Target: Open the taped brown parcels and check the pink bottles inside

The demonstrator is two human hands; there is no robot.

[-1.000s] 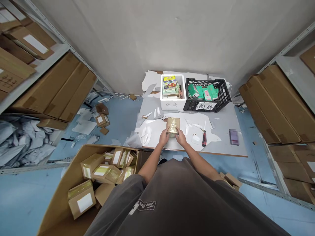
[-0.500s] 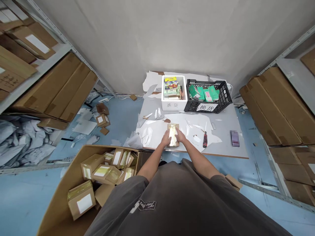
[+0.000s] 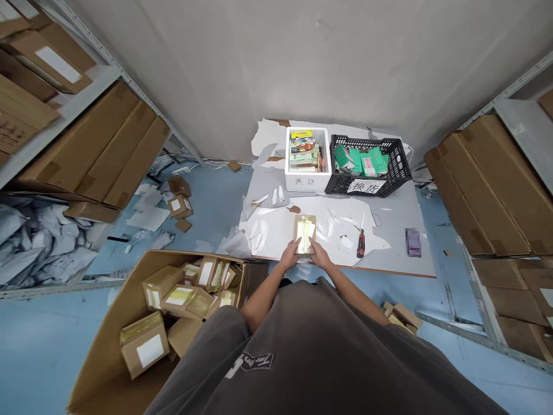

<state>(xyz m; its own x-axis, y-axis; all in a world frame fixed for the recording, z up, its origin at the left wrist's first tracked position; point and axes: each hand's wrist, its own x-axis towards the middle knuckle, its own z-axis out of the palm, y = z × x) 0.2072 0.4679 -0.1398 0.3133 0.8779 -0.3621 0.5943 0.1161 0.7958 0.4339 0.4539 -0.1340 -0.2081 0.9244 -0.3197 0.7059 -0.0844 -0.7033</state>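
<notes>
A small brown cardboard box (image 3: 306, 230) wrapped in yellowish tape, with a white label, lies at the front edge of the table. My left hand (image 3: 290, 253) grips its lower left corner, and my right hand (image 3: 319, 253) grips the lower right one. A red and black utility knife (image 3: 360, 244) lies to the right, its tip pointing away from me. Torn white paper pieces (image 3: 259, 236) are scattered on both sides of the box.
A white foam bin (image 3: 307, 183) and a black crate (image 3: 384, 188) stand at the table's back. A phone-like item (image 3: 413, 242) lies right. A large carton (image 3: 149, 259) of taped boxes stands front left; loaded shelves flank both sides.
Both hands have slid down from the sides of the small box to its near corners. The view has shifted slightly.
</notes>
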